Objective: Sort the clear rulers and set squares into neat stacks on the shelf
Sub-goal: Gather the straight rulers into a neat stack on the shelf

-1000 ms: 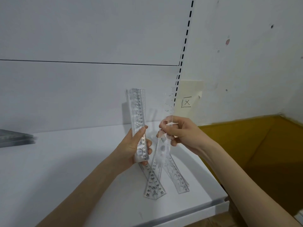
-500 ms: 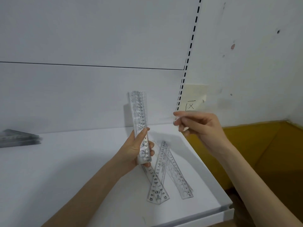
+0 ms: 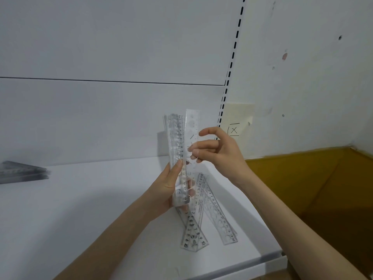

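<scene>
White shelf point(image 3: 80, 209), centre: left hand point(image 3: 167, 190) grips upright ruler bundle point(image 3: 176, 138); right hand point(image 3: 218, 152), at 3 o'clock, pinches single ruler point(image 3: 192, 124) alongside. Loose rulers point(image 3: 214, 217) crossed at 6 o'clock; blurred grey stack point(image 3: 22, 171) at 9 o'clock.

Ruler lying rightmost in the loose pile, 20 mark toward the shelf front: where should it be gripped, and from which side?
Probably the near end by the 20 mark, from the front right. The ruler lies flat on the shelf; that end is free, while the far end crosses other pieces beside the left hand. Pinch across its narrow width.
</scene>
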Demonstrator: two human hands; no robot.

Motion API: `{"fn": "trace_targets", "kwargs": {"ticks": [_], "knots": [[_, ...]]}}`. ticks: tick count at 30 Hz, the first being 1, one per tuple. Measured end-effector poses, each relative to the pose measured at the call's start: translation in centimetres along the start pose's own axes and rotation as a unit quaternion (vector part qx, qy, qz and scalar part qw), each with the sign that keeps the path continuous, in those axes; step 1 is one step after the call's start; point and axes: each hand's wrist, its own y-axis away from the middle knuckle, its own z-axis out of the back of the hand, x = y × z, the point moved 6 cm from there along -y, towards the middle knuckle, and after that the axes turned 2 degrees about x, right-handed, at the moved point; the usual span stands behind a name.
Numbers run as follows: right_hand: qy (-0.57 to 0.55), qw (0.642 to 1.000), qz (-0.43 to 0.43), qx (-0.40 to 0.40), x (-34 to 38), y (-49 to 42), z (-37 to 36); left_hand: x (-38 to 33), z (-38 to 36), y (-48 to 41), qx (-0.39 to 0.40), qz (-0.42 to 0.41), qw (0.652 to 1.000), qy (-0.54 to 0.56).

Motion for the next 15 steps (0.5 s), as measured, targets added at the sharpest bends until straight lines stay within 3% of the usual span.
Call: {"fn": "trace_targets", "kwargs": {"ticks": [9, 15], "knots": [[0.099, 0.995, 0.033, -0.001, 0.5, -2.1, -1.5, 0.3, 0.0, -0.1, -0.009, 0.038, 0.999, 0.009], [0.223, 0.973, 0.064, 0.01, 0.5, -2.8, -2.2, 0.4, 0.4, -0.3, -0.024, 0.051, 0.998, 0.01]]}}
